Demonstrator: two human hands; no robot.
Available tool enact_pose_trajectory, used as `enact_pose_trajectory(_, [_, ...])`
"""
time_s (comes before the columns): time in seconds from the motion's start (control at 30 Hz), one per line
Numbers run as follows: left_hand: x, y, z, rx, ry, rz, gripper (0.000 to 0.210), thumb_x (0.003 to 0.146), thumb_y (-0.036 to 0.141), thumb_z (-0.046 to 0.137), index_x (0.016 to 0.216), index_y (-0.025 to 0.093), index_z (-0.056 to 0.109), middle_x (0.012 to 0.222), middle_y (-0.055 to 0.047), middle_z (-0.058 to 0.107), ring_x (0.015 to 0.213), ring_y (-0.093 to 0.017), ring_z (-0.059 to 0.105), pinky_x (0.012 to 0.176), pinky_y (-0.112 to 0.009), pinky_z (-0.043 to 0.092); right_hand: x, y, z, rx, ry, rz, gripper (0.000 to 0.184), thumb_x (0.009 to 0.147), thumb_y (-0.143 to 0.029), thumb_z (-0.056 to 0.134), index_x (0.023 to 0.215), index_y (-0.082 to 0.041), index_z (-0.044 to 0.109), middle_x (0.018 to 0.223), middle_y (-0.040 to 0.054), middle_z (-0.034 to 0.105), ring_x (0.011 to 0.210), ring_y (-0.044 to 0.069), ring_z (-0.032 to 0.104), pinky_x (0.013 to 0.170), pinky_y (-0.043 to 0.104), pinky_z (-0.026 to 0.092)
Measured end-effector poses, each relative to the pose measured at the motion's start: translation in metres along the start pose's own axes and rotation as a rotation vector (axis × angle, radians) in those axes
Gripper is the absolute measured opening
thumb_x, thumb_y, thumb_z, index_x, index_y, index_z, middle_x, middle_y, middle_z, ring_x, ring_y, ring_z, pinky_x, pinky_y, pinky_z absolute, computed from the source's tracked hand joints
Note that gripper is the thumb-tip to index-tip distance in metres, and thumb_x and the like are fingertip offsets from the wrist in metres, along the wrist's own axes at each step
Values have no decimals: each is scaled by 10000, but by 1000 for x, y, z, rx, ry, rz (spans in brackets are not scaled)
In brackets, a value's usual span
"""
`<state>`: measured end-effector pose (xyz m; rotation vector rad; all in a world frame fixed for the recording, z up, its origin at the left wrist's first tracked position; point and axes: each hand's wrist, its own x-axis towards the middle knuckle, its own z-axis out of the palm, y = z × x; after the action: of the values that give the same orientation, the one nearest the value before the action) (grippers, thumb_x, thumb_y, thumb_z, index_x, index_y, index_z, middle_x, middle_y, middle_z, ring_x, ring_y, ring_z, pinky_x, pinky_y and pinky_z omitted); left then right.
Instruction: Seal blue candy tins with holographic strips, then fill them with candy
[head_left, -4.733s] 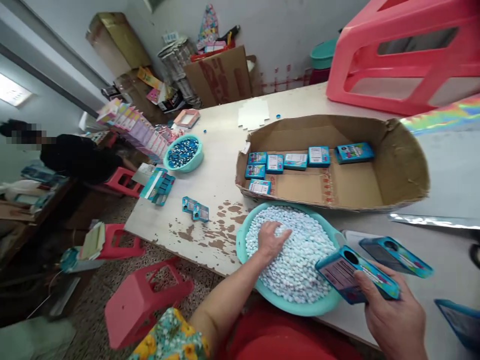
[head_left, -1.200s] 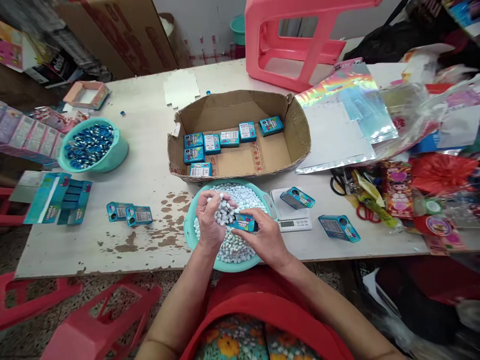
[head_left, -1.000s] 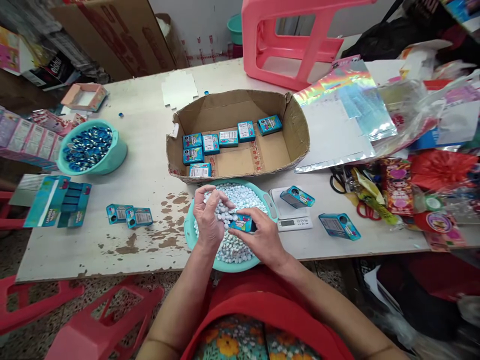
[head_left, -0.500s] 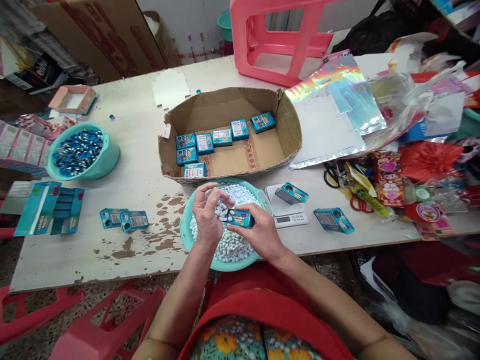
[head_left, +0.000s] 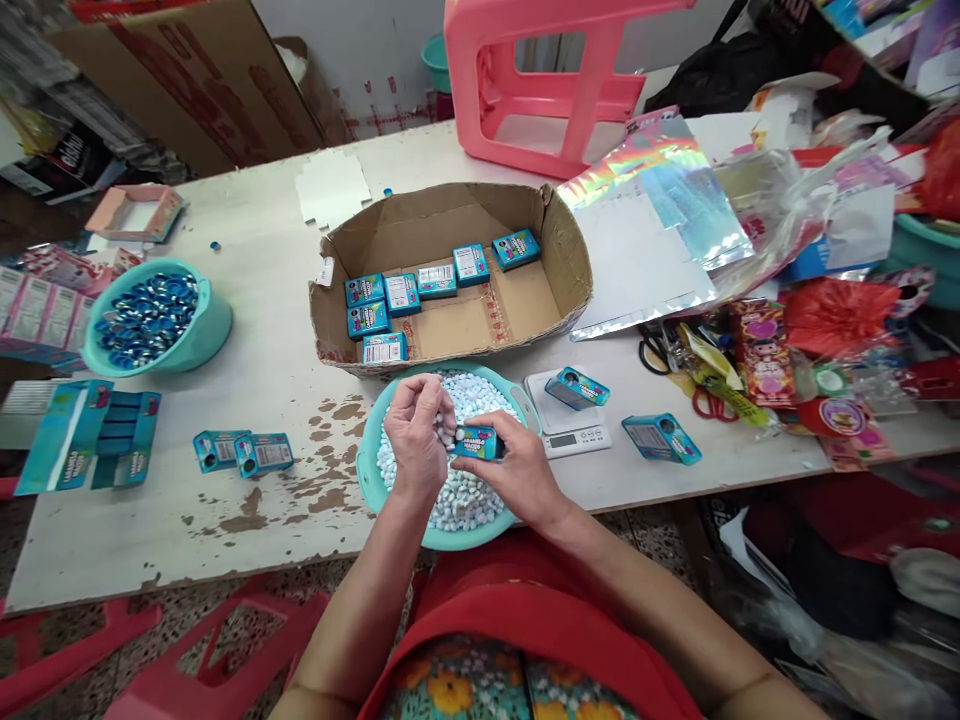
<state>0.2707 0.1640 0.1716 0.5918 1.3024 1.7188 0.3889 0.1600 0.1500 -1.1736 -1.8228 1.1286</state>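
Note:
Over a turquoise basin [head_left: 370,478] of small pale candies [head_left: 472,500], my right hand [head_left: 519,470] grips a small blue candy box [head_left: 477,442] lying on its side, its end toward the left. My left hand [head_left: 418,430] is curled around some of the pale candies, held against that end of the box. A similar box [head_left: 577,388] lies on a white digital scale [head_left: 568,440] just right of the basin. Another blue box [head_left: 661,438] stands farther right on the table. Two more boxes [head_left: 264,454] stand left of the basin.
Behind the basin is a cut-down cardboard box [head_left: 450,355] with several blue boxes inside. A turquoise bowl [head_left: 202,335] of shiny blue caps sits at left, near flattened blue cartons [head_left: 67,440]. A pink stool [head_left: 465,90], foil sheets [head_left: 637,250] and scissors [head_left: 652,350] lie back and right.
My left hand's fingers have closed more around the candies and sit nearer the box end. My right hand still holds the box. The whole view has shifted slightly.

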Motion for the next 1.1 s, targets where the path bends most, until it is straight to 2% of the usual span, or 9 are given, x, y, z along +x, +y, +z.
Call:
enact_pose_trajectory(0.2, [-2,14,-2,-38,-24,-10,170,816,312,626,786,164,549,452,88,319,376,-39,280,363,-155,211,-3,-4,-3,85,7,19,393,637,-291,814,969,-235,612,918,20,644,876,206,606,780,341,482])
enact_pose_trajectory(0.33, [12,4,-21,21,30,40,181,842,363,576,840,186,535,483,84,308,394,-54,270,380,-167,215,-7,3,-8,144,63,50,395,657,-349,795,992,-237,618,966,27,644,930,208,605,839,352,482])
enact_pose_trajectory(0.43, [25,-34,-44,469,2,28,185,854,355,529,781,185,543,562,40,435,504,-94,404,479,-195,327,-10,11,-12,191,77,88,387,668,-368,781,991,-230,620,977,32,645,928,207,614,837,346,493])
enact_pose_trajectory(0.53, [29,-76,-59,1037,-220,34,167,832,323,536,748,184,572,793,-37,575,787,-176,519,683,-262,395,-15,15,-15,237,80,78,388,682,-352,772,1012,-221,616,995,37,645,933,199,616,836,326,496])
enact_pose_trajectory(0.67, [25,-100,-65,1324,-365,84,183,840,368,525,830,196,585,873,-58,581,797,-195,515,668,-276,347,-18,21,-17,239,111,95,398,669,-341,783,1010,-221,617,991,27,649,921,192,620,833,313,497])
enact_pose_trajectory(0.77, [28,-99,-67,1172,-290,-44,275,825,399,532,656,182,514,651,-5,509,633,-143,468,594,-244,308,-18,25,-20,218,126,136,403,667,-354,782,1011,-221,618,1002,30,648,925,197,619,830,322,502])
enact_pose_trajectory(0.9, [30,-72,-64,486,-91,-289,340,777,437,554,598,176,431,524,46,362,446,-74,308,450,-205,223,-17,25,-23,190,130,129,405,672,-369,777,1013,-226,613,1018,34,646,945,204,615,856,342,495])
enact_pose_trajectory(1.0, [24,-37,-53,-7,-132,-392,242,744,393,555,672,181,464,525,53,369,387,-54,258,388,-194,171,-17,22,-18,158,112,93,392,682,-367,771,1011,-227,610,1009,36,643,946,205,611,851,343,491])
enact_pose_trajectory(1.1, [15,-7,-36,-243,-179,-376,228,737,401,562,712,183,499,557,32,432,388,-57,320,361,-187,197,-16,19,-6,104,87,43,381,685,-367,769,999,-223,610,964,34,643,918,206,609,824,342,489])
